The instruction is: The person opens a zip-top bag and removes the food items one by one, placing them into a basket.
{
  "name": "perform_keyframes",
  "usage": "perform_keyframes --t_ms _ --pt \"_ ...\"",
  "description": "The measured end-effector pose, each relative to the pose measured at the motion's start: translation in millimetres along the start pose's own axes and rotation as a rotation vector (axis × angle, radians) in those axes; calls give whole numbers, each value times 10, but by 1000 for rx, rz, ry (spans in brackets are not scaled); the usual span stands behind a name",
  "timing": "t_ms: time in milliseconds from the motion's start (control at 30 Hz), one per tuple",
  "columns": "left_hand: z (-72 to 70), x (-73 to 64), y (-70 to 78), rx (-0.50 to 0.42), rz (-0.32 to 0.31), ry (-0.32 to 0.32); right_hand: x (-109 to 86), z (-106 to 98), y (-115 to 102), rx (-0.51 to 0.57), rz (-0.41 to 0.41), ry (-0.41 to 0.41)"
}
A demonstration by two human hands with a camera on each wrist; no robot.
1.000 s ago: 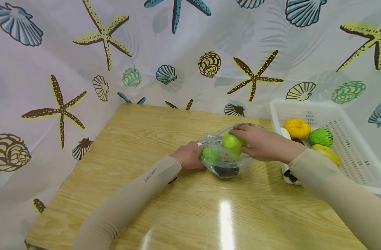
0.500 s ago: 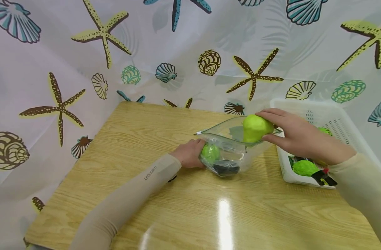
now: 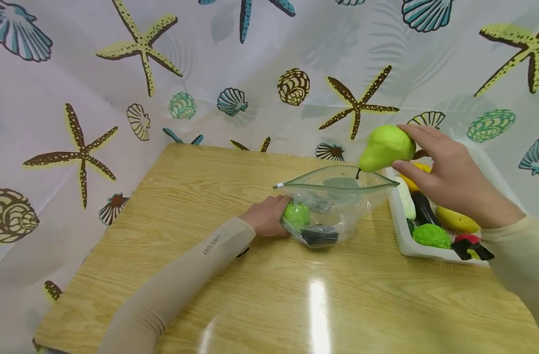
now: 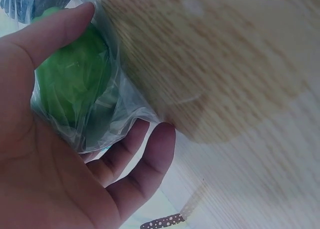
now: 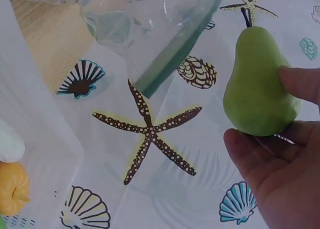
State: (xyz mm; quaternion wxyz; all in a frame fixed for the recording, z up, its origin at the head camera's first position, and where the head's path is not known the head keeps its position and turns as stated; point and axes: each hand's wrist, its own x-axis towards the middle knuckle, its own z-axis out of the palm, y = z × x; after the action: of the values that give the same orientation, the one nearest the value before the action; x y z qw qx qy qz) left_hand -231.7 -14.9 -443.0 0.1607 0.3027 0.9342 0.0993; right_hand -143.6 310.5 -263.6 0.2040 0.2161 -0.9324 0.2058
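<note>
My right hand (image 3: 450, 172) holds a green pear (image 3: 386, 147) by its rounded end, stem pointing down and left, above the right end of the bag's mouth. The clear zip bag (image 3: 353, 211) stands on the table with its green-edged mouth parted. Inside it are a round green item (image 3: 297, 215) and a dark item (image 3: 320, 235) whose kind I cannot tell. My left hand (image 3: 267, 216) grips the bag's left side; in the left wrist view its thumb (image 4: 65, 34) lies over the green item through the film.
A white basket (image 3: 404, 241) stands to the right, partly behind my right arm. It contains an eggplant (image 3: 424, 209), an orange pumpkin (image 3: 417, 174), a yellow item (image 3: 457, 220) and a crinkled green item (image 3: 431, 236). A patterned curtain (image 3: 260, 88) hangs behind the wooden table (image 3: 216, 182).
My right hand has drawn the pear up and to the right, out of the bag, turning it stem-down. The bag's mouth has narrowed somewhat since half a second ago. My left hand stays put.
</note>
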Motion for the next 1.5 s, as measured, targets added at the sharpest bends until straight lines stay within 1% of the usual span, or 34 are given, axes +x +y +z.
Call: perform_keyframes --t_ms 133,333,400,467,567,700,833,967,1100,1200,1267,1367,1433,1500 --pt "18 22 8 11 5 -4 -95 -126 118 -36 88 -27" --pt "-8 35 8 -1 12 -3 -265 -274 448 -101 294 -110" --pt "-16 37 -5 -5 5 -1 -307 -283 577 -129 358 -164" --pt "-16 38 -24 -8 -3 0 -351 -263 707 -162 400 -236" --pt "-16 26 -45 -14 -10 -3 -440 -183 883 -204 414 -382" --pt "-19 3 -44 -23 -11 -8 -554 -62 1083 -232 387 -530" --pt "-11 -12 -37 -22 -21 -8 -637 -5 1249 -238 377 -630" --pt "3 -21 -32 -25 -20 -8 -712 -6 1361 -254 383 -707" --pt "15 -9 -33 -23 -11 -3 -765 -42 1410 -261 406 -748" --pt "20 3 -33 -19 -5 1 -792 -69 1416 -261 426 -776" --pt "23 8 -30 -22 -1 1 -801 -88 1403 -279 438 -785" --pt "18 13 -18 -27 5 0 -788 -110 1342 -333 445 -772" --pt "16 16 -6 -28 9 1 -760 -111 1258 -361 439 -751" --pt "15 23 6 -27 13 1 -716 -98 1135 -367 410 -719"
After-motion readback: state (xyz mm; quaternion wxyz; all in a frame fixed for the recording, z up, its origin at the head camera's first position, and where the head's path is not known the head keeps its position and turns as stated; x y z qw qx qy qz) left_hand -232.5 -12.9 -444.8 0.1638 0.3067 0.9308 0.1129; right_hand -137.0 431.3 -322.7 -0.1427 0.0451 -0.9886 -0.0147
